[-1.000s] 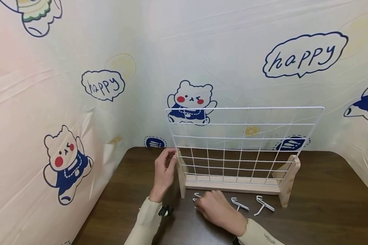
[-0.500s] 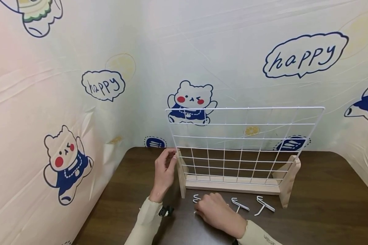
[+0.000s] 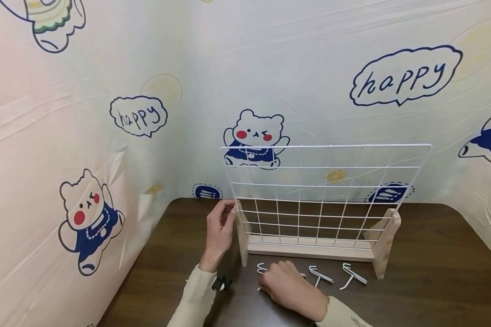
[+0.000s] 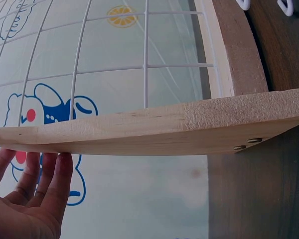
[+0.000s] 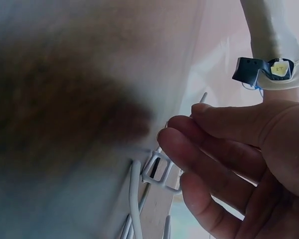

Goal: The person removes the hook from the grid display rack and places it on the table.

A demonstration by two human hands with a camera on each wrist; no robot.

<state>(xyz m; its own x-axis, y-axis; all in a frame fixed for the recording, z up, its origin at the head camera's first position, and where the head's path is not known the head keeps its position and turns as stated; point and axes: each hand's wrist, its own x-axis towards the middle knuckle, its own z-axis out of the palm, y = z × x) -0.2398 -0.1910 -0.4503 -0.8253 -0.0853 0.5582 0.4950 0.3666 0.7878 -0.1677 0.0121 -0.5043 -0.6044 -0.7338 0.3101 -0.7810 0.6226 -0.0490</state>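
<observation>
A white wire grid panel [image 3: 298, 195] stands in a wooden stand [image 3: 384, 245] on the table. My left hand [image 3: 220, 227] rests at the top of the stand's left upright [image 4: 139, 134]. In the left wrist view its fingers [image 4: 62, 184] are fairly straight against the upright's outer face, with one fingertip at its edge. My right hand [image 3: 288, 288], low over the table before the stand, pinches a white metal hook [image 3: 261, 268] between thumb and fingers. Its prongs show left of the hand; the hand hides its middle. Part of a white hook frame [image 5: 162, 172] shows beyond the right fingers.
Two more white hooks lie right of my right hand: a nearer one [image 3: 321, 274] and a farther one [image 3: 353, 276]. The dark wooden table [image 3: 446, 254] ends at a printed cloth backdrop [image 3: 311, 91] at the back and sides.
My right hand turns the hook slightly, and its prongs now show a little differently beside the fingers. My left hand stays on the upright. The head view tips up slightly.
</observation>
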